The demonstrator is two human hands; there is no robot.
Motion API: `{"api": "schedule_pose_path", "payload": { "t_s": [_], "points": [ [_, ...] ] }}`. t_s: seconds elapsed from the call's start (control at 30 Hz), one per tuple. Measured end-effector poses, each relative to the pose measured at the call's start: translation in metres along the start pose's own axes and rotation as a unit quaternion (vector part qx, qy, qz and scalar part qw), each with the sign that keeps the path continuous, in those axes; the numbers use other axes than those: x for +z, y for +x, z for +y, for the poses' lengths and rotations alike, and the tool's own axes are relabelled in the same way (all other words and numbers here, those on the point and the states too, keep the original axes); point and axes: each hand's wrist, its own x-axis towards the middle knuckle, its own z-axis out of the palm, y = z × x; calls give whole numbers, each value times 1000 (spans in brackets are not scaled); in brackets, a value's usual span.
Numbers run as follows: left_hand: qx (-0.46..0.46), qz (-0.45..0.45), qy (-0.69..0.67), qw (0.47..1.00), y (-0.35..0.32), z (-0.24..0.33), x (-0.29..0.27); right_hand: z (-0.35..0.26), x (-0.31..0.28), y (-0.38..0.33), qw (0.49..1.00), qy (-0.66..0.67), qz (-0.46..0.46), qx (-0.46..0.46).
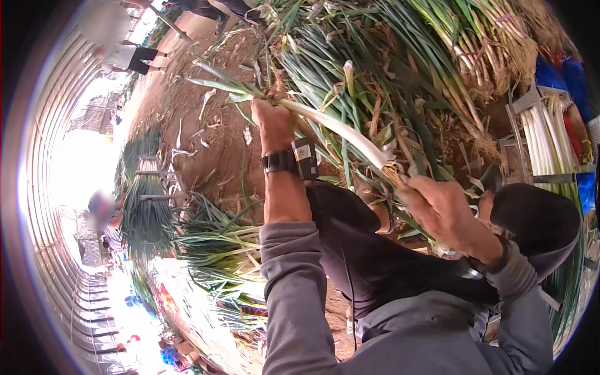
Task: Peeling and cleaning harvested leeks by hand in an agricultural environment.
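A long leek stretches in front of me, its white stalk slanting down to the right. My left hand is closed around its upper part, where the green leaves fan out past the fist. At the brown, rooty end, my right hand is curled shut with its fingertips on the roots. What lies inside that fist is partly hidden. Beneath the stalk spreads a heap of green leeks with dry leaves mixed in.
Leeks with roots are piled at the far right. A metal-framed rack holds white stalks at the right. More leeks lie at lower left, beside a bundle in a rack. Leaf scraps litter the dirt floor. Other people stand at the far left.
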Motion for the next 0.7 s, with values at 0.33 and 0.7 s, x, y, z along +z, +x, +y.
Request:
{"api": "schedule_pose_path", "payload": {
  "t_s": [0.33,0.7],
  "points": [
    [-107,317,-264,905,46,-22,-51,-17,-69,-105,991,-121,-52,-31],
    [-78,71,-437,893,7,31,68,70,-20,27,949,-266,95,-142]
  ]
}}
